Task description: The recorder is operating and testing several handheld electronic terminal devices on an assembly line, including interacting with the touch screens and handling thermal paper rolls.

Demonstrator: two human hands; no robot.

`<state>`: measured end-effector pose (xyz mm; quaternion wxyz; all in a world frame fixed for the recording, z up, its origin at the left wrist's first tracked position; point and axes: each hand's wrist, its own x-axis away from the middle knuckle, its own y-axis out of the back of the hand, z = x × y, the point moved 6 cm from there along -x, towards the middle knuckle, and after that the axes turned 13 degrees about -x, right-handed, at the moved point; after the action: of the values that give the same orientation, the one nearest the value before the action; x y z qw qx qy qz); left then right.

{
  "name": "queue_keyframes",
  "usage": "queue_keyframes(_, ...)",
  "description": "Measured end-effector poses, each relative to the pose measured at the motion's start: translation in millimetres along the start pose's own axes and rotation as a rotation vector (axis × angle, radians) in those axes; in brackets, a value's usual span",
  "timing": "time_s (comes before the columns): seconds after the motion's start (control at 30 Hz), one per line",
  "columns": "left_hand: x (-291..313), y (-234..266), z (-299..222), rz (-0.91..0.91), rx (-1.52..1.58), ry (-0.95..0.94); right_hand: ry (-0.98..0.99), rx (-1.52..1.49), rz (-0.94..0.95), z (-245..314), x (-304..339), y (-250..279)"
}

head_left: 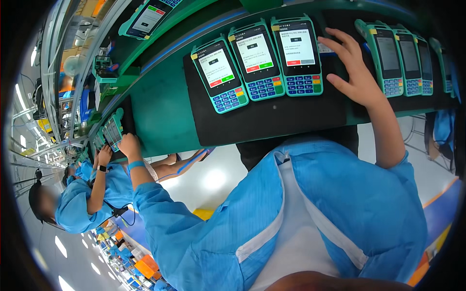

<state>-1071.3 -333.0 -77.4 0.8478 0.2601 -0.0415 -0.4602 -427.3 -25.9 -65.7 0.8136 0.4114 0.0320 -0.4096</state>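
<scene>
Three teal card payment terminals lie side by side, screens lit: the left one (216,75), the middle one (256,60) and the right one (297,56). They rest on a black mat (272,114). My right hand (350,68) is spread beside the right terminal, fingers apart and holding nothing; its fingertips are close to that terminal's right edge. Far to the left, my left hand (130,146), with a blue wristband, has its fingers curled at the lower end of another payment terminal (113,133). Part of that grip is hidden.
More payment terminals (387,60) stand in a row at the right. Another terminal (147,20) lies on the raised green ledge at the upper left. Close to my left arm, a co-worker in blue (80,206) has hands at the green bench (167,109). Metal shelving (80,53) rises beyond.
</scene>
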Motion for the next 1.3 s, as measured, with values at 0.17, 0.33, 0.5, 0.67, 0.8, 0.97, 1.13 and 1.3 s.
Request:
queue_keyframes(0.17,-1,55,-33,-0.245,0.073,-0.139,0.079,0.053,0.017,12,-7,-9)
queue_keyframes(0.33,31,152,-67,-0.333,0.217,-0.151,-0.073,0.093,0.075,15,-16,-20)
queue_keyframes(0.5,57,226,-94,-0.368,0.321,-0.126,-0.080,0.153,0.085,15,-22,-23)
queue_keyframes(0.67,71,268,-108,-0.408,0.416,-0.064,-0.083,0.106,0.070,11,-23,-28)
queue_keyframes(0.8,90,301,-107,-0.421,0.541,-0.040,-0.020,-0.003,0.023,9,-25,-25)
queue_keyframes(0.97,96,298,-101,-0.348,0.838,-0.059,-0.056,-0.199,-0.068,-1,-27,-17)
queue_keyframes(1.13,100,259,-74,-0.403,1.098,0.256,-0.105,-0.221,-0.098,-6,-27,-19)
queue_keyframes(1.3,100,242,-72,-0.325,0.855,0.338,-0.123,-0.190,-0.116,-2,-27,-21)
